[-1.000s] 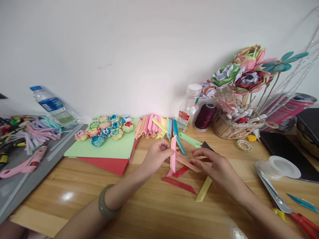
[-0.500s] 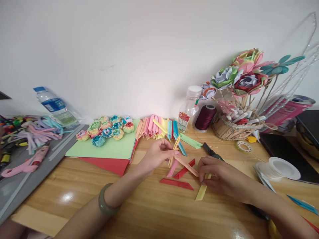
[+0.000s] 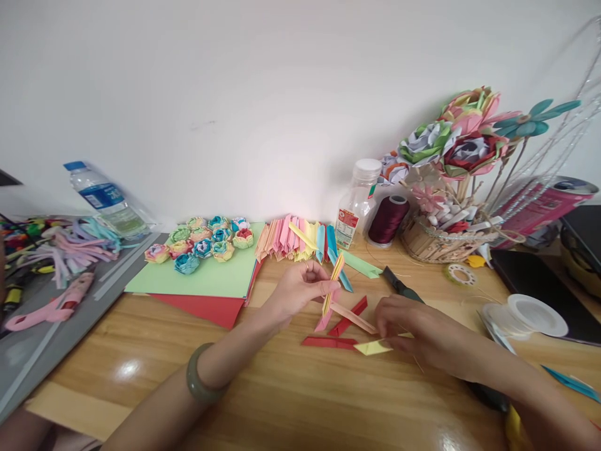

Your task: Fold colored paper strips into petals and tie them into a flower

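Note:
My left hand is closed in a pinch around a small stack of folded paper strips, yellow and pink-orange, held upright over the table. My right hand curls over a pale yellow folded paper strip, with thumb and fingers closed on it; part of the strip is hidden beneath them. A peach paper strip slants from below the stack toward my right fingers. Close by lie a pink strip and two red strips, one slanted and the other nearer me.
Several paper flowers sit on green paper. Behind my hands is a row of folded strips, beside a clear bottle and maroon thread spool. Scissors, a white spool and a flower basket are rightward.
The yellow strip at my right hand has turned from slanting toward me to lying nearly crosswise. The peach strip's left end is lower, and the stack in my left hand has tilted slightly.

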